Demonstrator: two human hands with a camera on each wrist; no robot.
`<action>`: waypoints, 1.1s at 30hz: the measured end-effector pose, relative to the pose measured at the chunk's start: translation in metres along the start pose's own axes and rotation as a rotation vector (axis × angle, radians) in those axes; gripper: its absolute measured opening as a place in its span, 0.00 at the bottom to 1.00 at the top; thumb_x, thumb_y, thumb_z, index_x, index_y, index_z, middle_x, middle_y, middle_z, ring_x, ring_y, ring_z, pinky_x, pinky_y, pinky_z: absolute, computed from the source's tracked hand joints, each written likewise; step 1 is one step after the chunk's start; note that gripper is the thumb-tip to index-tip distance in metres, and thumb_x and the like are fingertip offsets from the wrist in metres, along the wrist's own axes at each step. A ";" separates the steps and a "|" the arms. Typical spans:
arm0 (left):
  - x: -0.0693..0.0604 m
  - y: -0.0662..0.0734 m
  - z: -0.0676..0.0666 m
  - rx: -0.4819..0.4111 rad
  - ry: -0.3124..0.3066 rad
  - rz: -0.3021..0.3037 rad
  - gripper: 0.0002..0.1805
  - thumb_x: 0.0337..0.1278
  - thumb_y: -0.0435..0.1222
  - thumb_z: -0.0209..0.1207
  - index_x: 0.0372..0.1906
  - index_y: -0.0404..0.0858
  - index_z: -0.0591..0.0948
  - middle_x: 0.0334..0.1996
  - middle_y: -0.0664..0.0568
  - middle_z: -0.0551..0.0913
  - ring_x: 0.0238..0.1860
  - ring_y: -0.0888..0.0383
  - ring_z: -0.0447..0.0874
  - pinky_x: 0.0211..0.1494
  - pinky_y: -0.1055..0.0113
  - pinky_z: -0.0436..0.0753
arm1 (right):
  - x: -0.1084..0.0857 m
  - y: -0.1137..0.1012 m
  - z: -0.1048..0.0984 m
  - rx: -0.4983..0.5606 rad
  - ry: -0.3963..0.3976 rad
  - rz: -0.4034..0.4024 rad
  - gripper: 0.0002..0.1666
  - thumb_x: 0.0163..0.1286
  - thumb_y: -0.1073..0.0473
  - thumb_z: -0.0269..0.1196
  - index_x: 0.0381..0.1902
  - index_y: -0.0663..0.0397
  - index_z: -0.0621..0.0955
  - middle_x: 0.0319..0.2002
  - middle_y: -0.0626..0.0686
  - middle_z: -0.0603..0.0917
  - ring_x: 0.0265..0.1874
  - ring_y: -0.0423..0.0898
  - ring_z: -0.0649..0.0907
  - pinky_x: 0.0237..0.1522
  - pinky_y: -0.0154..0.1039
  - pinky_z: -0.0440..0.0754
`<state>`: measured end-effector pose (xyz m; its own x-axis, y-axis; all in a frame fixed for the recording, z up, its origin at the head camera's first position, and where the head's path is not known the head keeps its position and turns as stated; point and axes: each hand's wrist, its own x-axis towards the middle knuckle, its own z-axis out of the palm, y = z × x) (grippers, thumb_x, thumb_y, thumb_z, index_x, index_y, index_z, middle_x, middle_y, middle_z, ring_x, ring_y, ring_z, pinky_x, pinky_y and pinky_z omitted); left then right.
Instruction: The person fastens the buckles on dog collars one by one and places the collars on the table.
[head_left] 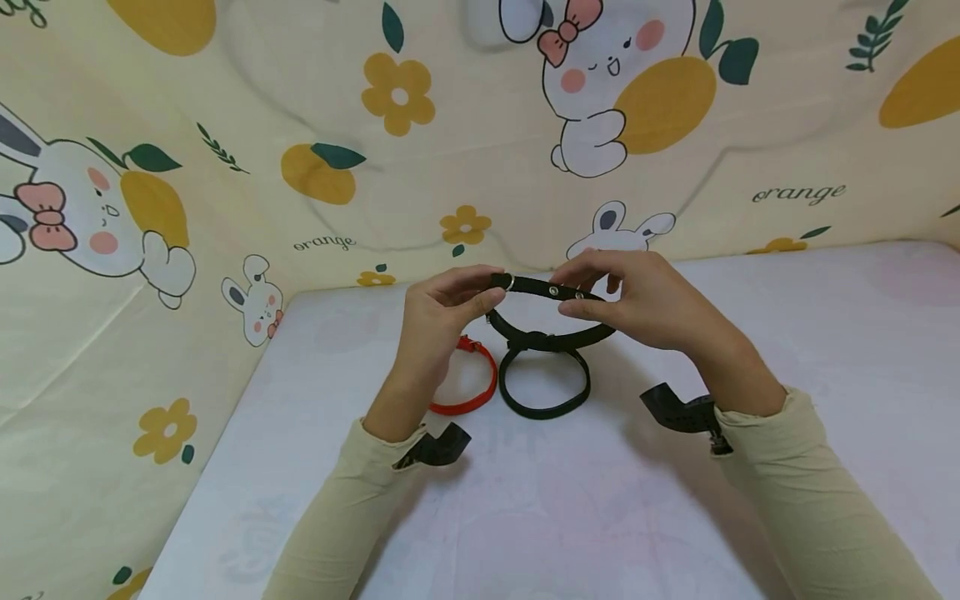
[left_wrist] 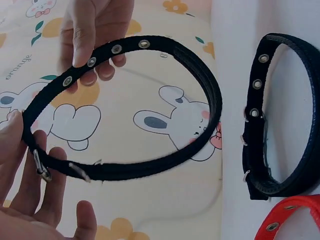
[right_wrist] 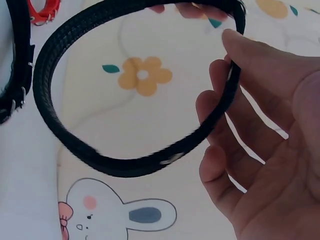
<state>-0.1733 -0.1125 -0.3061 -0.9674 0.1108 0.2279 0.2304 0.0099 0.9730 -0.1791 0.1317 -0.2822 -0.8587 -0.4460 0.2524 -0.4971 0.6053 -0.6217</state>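
Observation:
A black collar [head_left: 585,337] with metal eyelets is held up as a closed-looking loop between my hands. My left hand [head_left: 442,312] pinches it at the buckle [left_wrist: 41,167], thumb on one side and fingers on the other. The right hand [head_left: 637,300] grips the strap near the eyelets [left_wrist: 92,62] between thumb and fingers. Beneath the raised loop, a second black collar [head_left: 545,412] lies on the table in a ring. A red collar [head_left: 468,407] lies to its left, partly hidden behind my left hand and wrist.
The white table [head_left: 525,517] stretches under both forearms. A cream cloth [head_left: 480,175] printed with rabbits, oranges and flowers hangs behind it and down the left side. Black straps [head_left: 678,410] stick out from both sleeves at the wrists.

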 end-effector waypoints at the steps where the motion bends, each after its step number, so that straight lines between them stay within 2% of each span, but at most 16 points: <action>1: 0.000 0.000 -0.001 -0.009 0.001 0.006 0.14 0.57 0.31 0.68 0.49 0.33 0.86 0.38 0.60 0.89 0.43 0.56 0.86 0.53 0.66 0.84 | 0.000 0.000 -0.001 0.000 0.010 0.010 0.15 0.63 0.56 0.71 0.48 0.41 0.85 0.38 0.44 0.86 0.42 0.40 0.81 0.47 0.43 0.74; 5: 0.001 0.002 -0.002 -0.005 -0.008 0.018 0.14 0.57 0.29 0.67 0.49 0.31 0.85 0.39 0.59 0.87 0.43 0.54 0.85 0.53 0.66 0.85 | 0.001 0.001 -0.003 0.012 0.044 0.032 0.13 0.64 0.56 0.71 0.48 0.40 0.86 0.38 0.44 0.86 0.40 0.40 0.80 0.45 0.40 0.74; 11: 0.001 0.004 0.000 0.067 -0.023 0.039 0.14 0.57 0.30 0.68 0.49 0.33 0.84 0.43 0.51 0.85 0.44 0.53 0.83 0.50 0.68 0.85 | 0.004 -0.002 -0.003 0.014 0.064 0.038 0.13 0.64 0.56 0.71 0.48 0.40 0.87 0.39 0.45 0.87 0.39 0.40 0.80 0.45 0.39 0.76; 19: -0.003 -0.003 0.006 0.133 -0.080 0.057 0.13 0.57 0.32 0.69 0.48 0.35 0.85 0.45 0.45 0.86 0.47 0.53 0.83 0.53 0.61 0.85 | -0.001 -0.002 0.002 0.032 0.039 0.051 0.13 0.63 0.53 0.71 0.47 0.39 0.87 0.38 0.45 0.87 0.32 0.44 0.80 0.34 0.34 0.77; 21: -0.004 -0.006 0.007 0.141 -0.078 0.063 0.13 0.57 0.31 0.69 0.47 0.35 0.86 0.44 0.45 0.86 0.47 0.53 0.83 0.53 0.60 0.84 | -0.002 -0.001 0.004 0.035 0.025 0.035 0.13 0.64 0.52 0.71 0.48 0.40 0.87 0.37 0.45 0.87 0.32 0.45 0.80 0.33 0.34 0.77; 24: -0.006 -0.007 0.007 0.148 -0.076 0.077 0.13 0.56 0.31 0.69 0.47 0.35 0.86 0.44 0.44 0.87 0.46 0.54 0.83 0.54 0.58 0.83 | -0.001 -0.002 0.007 0.046 0.013 0.018 0.13 0.64 0.52 0.70 0.48 0.41 0.87 0.37 0.45 0.87 0.41 0.46 0.84 0.33 0.34 0.78; 28: -0.005 -0.007 0.009 0.139 -0.090 0.088 0.13 0.55 0.30 0.69 0.47 0.35 0.86 0.44 0.44 0.87 0.45 0.55 0.83 0.51 0.60 0.84 | 0.000 -0.004 0.008 0.043 0.012 -0.010 0.15 0.65 0.52 0.70 0.49 0.42 0.86 0.38 0.46 0.87 0.44 0.44 0.83 0.36 0.35 0.80; 31: -0.004 -0.007 0.010 0.133 -0.094 0.090 0.14 0.54 0.30 0.70 0.47 0.35 0.85 0.45 0.43 0.87 0.44 0.55 0.84 0.51 0.61 0.85 | 0.000 -0.004 0.009 0.037 0.013 -0.063 0.18 0.66 0.54 0.69 0.53 0.43 0.82 0.40 0.46 0.86 0.39 0.41 0.82 0.40 0.38 0.81; 33: -0.004 -0.007 0.012 0.136 -0.089 0.086 0.16 0.53 0.31 0.70 0.49 0.37 0.85 0.45 0.44 0.87 0.44 0.55 0.84 0.53 0.60 0.84 | 0.000 -0.004 0.011 0.049 0.002 -0.101 0.20 0.66 0.56 0.69 0.56 0.43 0.80 0.43 0.45 0.85 0.42 0.39 0.81 0.42 0.40 0.82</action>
<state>-0.1699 -0.1014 -0.3140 -0.9318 0.2047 0.2998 0.3295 0.1302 0.9351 -0.1753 0.1217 -0.2881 -0.8045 -0.5021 0.3171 -0.5749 0.5243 -0.6282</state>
